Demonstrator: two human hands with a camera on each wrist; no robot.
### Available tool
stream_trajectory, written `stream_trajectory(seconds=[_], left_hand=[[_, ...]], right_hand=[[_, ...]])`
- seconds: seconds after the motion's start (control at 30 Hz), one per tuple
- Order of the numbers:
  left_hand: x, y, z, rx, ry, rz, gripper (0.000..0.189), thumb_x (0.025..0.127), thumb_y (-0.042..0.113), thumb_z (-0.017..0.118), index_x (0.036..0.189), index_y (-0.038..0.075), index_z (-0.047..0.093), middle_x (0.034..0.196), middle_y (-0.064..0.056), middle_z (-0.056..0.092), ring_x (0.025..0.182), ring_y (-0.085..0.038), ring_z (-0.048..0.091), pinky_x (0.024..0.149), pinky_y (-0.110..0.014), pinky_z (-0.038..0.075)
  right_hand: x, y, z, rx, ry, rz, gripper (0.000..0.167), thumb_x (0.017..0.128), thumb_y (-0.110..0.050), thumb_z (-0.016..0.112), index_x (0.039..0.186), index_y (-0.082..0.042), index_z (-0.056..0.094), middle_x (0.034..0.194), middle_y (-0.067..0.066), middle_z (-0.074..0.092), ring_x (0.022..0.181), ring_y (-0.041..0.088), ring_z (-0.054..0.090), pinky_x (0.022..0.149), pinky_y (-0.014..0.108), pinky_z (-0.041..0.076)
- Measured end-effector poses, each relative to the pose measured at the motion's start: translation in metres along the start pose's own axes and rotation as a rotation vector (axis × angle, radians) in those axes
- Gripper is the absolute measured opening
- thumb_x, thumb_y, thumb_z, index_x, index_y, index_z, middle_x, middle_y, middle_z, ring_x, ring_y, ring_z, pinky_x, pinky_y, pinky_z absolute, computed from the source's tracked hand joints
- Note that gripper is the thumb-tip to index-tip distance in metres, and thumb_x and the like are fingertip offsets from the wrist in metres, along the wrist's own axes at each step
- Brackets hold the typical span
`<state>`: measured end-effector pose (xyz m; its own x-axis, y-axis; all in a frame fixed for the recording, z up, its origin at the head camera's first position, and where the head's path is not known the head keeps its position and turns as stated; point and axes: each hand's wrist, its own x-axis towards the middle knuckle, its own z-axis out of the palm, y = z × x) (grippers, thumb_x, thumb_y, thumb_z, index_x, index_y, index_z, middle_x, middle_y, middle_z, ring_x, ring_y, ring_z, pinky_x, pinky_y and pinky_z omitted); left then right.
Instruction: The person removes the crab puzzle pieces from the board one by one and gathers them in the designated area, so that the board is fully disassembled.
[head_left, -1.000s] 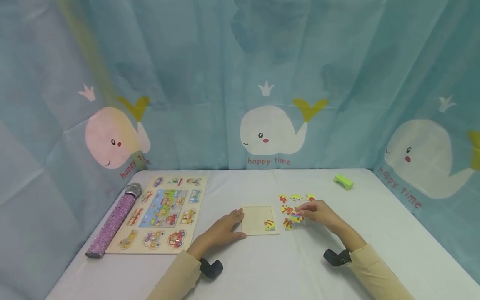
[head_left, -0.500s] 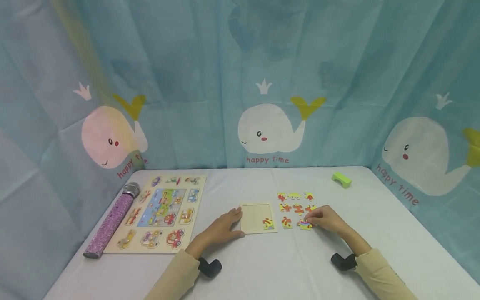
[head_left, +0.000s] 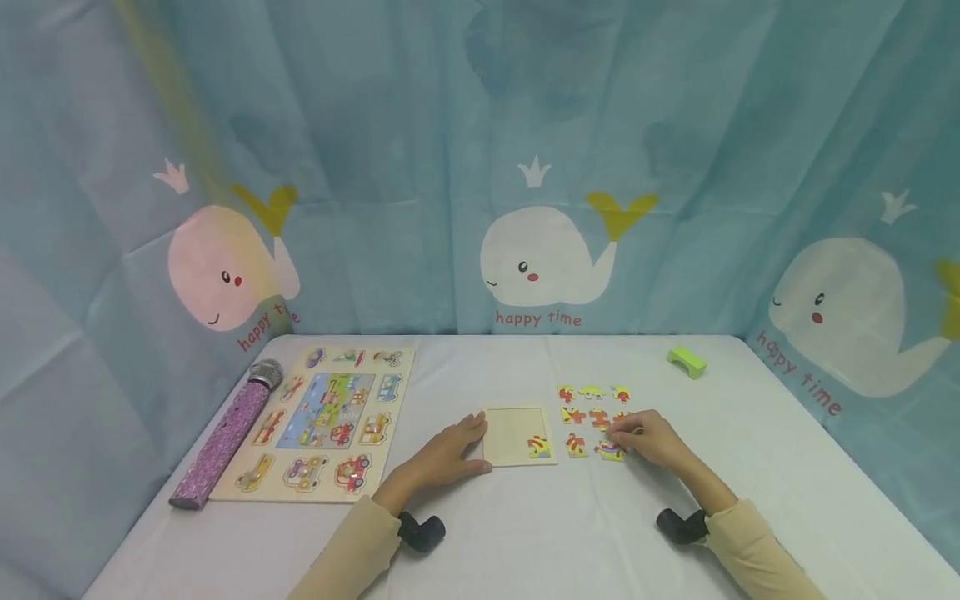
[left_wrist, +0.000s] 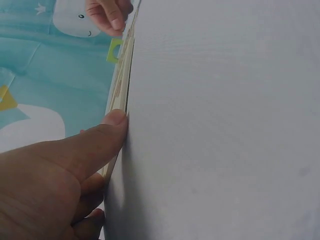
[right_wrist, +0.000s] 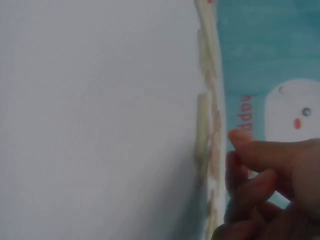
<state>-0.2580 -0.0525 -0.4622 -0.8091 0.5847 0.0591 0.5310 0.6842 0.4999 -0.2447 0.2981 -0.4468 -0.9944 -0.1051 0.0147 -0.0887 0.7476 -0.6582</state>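
A shallow square wooden puzzle tray [head_left: 510, 437] lies mid-table, with one puzzle piece [head_left: 538, 447] in its near right corner. My left hand [head_left: 447, 454] holds the tray's left side, thumb at the near corner and fingers at the far one. In the left wrist view the thumb [left_wrist: 112, 127] touches the tray's edge. To the right, several red and yellow pieces lie in rows. My right hand [head_left: 651, 437] is bent over a rainbow-striped puzzle piece [head_left: 609, 452], partly covering the rows. No piece shows between its loosely curled fingers [right_wrist: 250, 192] in the right wrist view.
A vehicle knob puzzle board [head_left: 322, 429] lies at the left with a glittery purple microphone [head_left: 225, 442] along its left edge. A green arch block [head_left: 686, 362] stands at the back right. A whale-print curtain [head_left: 420, 167] closes off the table's far side.
My right hand has carried the rainbow-striped piece to the near right of the rows, set it down and let it go. The left hand keeps its place at the tray.
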Motion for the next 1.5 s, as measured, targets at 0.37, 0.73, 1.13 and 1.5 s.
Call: stream_trajectory(seconds=[0.37, 0.73, 1.13, 1.5], left_hand=[[-0.001, 0.002, -0.001, 0.001, -0.007, -0.018, 0.073, 0.083, 0.041, 0.063, 0.139, 0.003, 0.037, 0.15, -0.01, 0.03, 0.138, -0.031, 0.027, 0.111, -0.047, 0.024], [-0.001, 0.002, 0.005, 0.031, -0.003, -0.021, 0.072, 0.083, 0.044, 0.062, 0.139, 0.004, 0.039, 0.149, -0.008, 0.031, 0.137, -0.029, 0.029, 0.111, -0.045, 0.027], [-0.002, 0.003, 0.007, 0.045, 0.01, -0.014, 0.072, 0.082, 0.043, 0.063, 0.138, 0.004, 0.04, 0.149, -0.008, 0.033, 0.137, -0.029, 0.03, 0.11, -0.045, 0.028], [-0.003, 0.004, 0.003, 0.039, 0.001, -0.042, 0.072, 0.083, 0.045, 0.061, 0.139, 0.006, 0.039, 0.15, -0.006, 0.03, 0.138, -0.028, 0.027, 0.111, -0.046, 0.026]], right_hand=[[0.027, -0.056, 0.034, 0.066, -0.058, -0.174, 0.012, 0.082, -0.013, 0.067, 0.092, -0.008, 0.072, 0.084, 0.003, 0.065, 0.065, 0.01, 0.048, 0.054, 0.022, 0.042], [0.023, -0.073, 0.071, -0.106, -0.055, -0.11, 0.022, 0.065, -0.019, 0.081, 0.083, -0.017, 0.068, 0.078, -0.003, 0.057, 0.072, 0.012, 0.048, 0.062, 0.026, 0.04], [0.022, -0.071, 0.071, -0.092, -0.057, -0.184, 0.028, 0.065, -0.017, 0.081, 0.081, -0.016, 0.059, 0.078, -0.002, 0.059, 0.072, 0.012, 0.049, 0.061, 0.027, 0.04], [0.023, -0.065, 0.063, 0.065, -0.064, -0.213, 0.011, 0.076, -0.003, 0.068, 0.085, -0.01, 0.07, 0.07, -0.001, 0.059, 0.054, 0.009, 0.046, 0.045, 0.021, 0.04]])
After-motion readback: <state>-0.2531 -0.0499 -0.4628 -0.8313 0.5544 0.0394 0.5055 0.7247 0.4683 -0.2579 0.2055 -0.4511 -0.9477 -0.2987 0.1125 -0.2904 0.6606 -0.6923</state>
